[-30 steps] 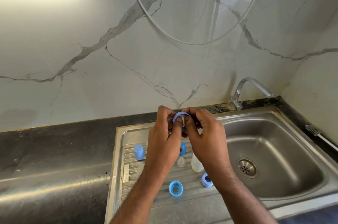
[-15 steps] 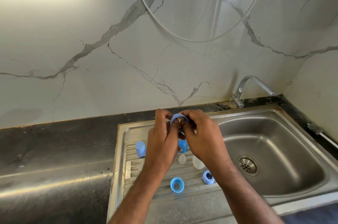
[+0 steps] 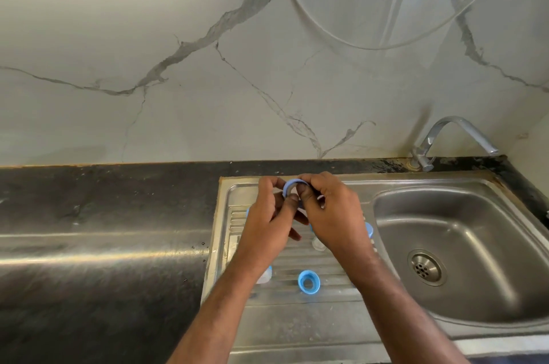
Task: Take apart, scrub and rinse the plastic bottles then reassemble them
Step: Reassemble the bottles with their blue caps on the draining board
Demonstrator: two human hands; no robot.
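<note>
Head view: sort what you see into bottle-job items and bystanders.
Job:
- blue ring, gripped by left hand and right hand
- blue collar on the drainboard
- sink basin
- tap

Bystanders:
- dark countertop
- white cable on the marble wall

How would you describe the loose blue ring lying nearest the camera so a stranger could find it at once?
Start at the steel sink unit and move to its ribbed draining board, left of the basin. Between the person's two forearms lies a round blue plastic collar ring. Unlike the other blue pieces, it lies alone, unobstructed, showing its open centre hole.
</note>
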